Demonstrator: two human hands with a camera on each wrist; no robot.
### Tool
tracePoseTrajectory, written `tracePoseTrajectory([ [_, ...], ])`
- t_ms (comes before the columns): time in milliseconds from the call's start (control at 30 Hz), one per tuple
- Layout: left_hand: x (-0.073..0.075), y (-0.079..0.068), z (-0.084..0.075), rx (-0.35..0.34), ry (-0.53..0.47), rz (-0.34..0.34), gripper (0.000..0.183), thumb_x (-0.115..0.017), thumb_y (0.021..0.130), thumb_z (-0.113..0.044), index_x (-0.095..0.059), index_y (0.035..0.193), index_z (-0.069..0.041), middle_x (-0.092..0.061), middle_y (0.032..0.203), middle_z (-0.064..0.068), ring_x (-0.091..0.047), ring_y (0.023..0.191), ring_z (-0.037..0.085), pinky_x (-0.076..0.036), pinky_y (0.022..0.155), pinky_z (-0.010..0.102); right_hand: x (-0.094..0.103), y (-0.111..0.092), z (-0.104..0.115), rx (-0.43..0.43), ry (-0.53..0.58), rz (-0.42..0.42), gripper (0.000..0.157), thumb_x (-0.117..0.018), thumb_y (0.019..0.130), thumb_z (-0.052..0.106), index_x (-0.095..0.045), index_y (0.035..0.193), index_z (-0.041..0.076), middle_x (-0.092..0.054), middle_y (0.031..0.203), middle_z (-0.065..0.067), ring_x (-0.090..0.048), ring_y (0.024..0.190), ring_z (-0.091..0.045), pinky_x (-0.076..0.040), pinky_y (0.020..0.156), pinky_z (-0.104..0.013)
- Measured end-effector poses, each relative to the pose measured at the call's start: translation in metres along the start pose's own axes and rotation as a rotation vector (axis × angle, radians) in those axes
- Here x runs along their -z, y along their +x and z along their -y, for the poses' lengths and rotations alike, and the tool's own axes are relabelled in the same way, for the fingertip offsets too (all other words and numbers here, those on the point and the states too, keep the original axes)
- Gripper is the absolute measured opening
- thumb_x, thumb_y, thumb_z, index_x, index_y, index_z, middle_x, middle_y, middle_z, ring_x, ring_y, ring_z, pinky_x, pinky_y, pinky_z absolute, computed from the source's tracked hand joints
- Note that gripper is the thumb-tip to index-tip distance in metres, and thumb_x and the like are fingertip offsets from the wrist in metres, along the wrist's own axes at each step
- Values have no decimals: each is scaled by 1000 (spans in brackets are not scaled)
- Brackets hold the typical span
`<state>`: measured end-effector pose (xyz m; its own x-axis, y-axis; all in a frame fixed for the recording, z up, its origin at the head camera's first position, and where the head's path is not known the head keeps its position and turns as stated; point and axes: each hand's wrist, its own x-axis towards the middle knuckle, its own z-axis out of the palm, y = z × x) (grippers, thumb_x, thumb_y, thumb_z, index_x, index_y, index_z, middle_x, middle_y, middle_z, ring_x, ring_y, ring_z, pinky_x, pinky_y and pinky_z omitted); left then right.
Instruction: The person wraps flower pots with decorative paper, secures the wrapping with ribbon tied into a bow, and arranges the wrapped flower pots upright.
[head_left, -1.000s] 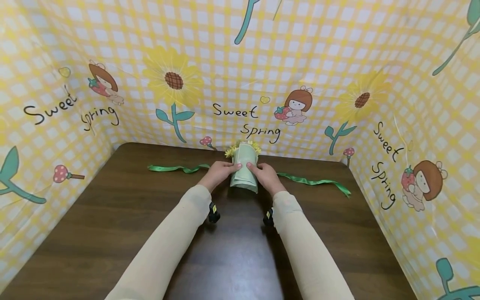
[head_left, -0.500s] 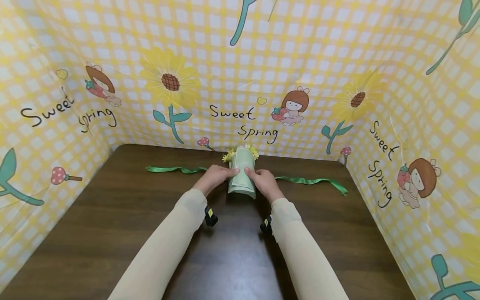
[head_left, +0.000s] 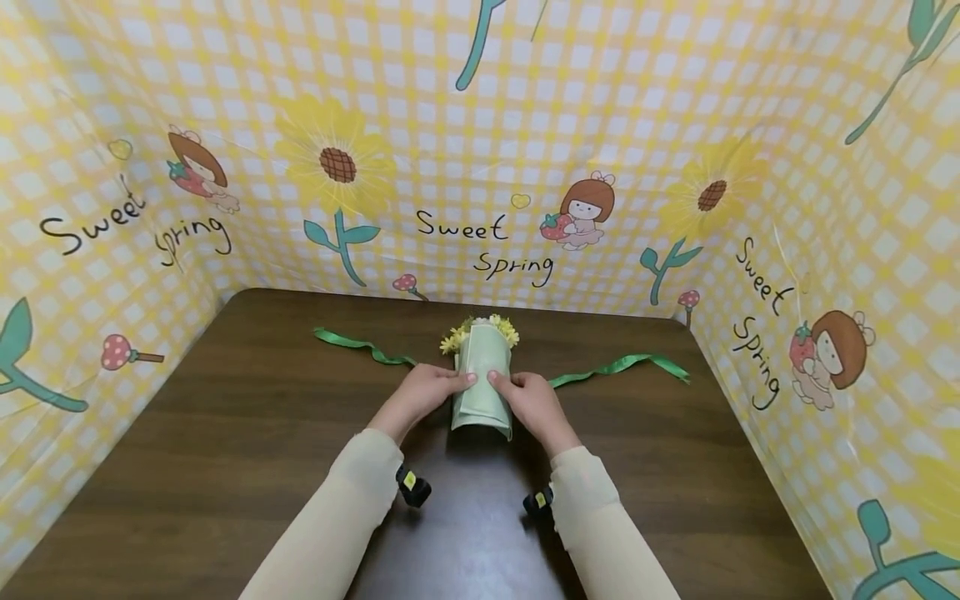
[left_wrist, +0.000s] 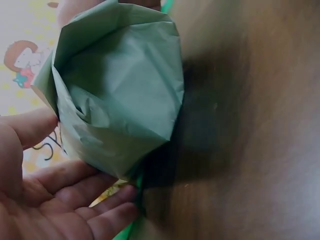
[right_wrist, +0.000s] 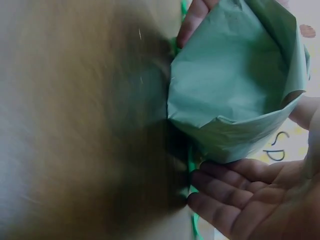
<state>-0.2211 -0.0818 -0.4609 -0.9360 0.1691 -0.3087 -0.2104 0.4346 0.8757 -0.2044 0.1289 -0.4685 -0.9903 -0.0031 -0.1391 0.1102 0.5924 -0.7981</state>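
A bouquet (head_left: 482, 371) rolled in pale green paper lies on the table, its yellow and white flowers (head_left: 501, 330) showing at the far end. My left hand (head_left: 422, 398) grips its left side, thumb on top of the paper. On the other side my right hand (head_left: 536, 408) holds it the same way. A green ribbon (head_left: 600, 370) runs out to both sides from behind the hands; its middle is hidden. In the left wrist view the hollow lower end of the paper wrap (left_wrist: 130, 75) faces the camera. The right wrist view shows the right fingers (right_wrist: 225, 192) beneath the wrap, near the ribbon.
The dark wooden table (head_left: 225, 467) is bounded at the back and sides by a yellow checked cloth (head_left: 465, 150) with printed flowers and lettering. A black wrist camera (head_left: 412, 486) sits at the left wrist, another wrist camera (head_left: 537, 500) at the right.
Both hands have drawn the bouquet across the table towards me, still gripping it. The ribbon has come along near the hands, and its two ends have shifted inward.
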Motion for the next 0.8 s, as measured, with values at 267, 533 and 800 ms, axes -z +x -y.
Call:
tracePoseTrajectory([
  [267,-9,-34,3,-8,37,-23,61,-70,94,-52,-68,134,-6,-61,141,17,-55,133,37,-44,108,56,-5,-35,-2,3,-5,-33,73,-57,94,69,-71,122,3,-74,113,-11,-68,94,-23,-55,83,-43],
  [533,-15,-55,9,-10,39,-63,57,-71,95,-47,-69,131,-4,-65,135,17,-60,125,35,-49,101,54,-7,-51,-2,-1,67,7,72,-62,94,63,-69,126,-1,-73,116,-15,-69,99,-26,-56,85,-46],
  [800,-22,-56,8,-23,0,-68,54,-72,95,-42,-69,130,-1,-65,135,18,-59,126,36,-48,103,55,-8,-55,7,248,-28,-162,58,-75,94,32,-57,141,3,-50,146,-17,-50,135,-37,-45,106,-55],
])
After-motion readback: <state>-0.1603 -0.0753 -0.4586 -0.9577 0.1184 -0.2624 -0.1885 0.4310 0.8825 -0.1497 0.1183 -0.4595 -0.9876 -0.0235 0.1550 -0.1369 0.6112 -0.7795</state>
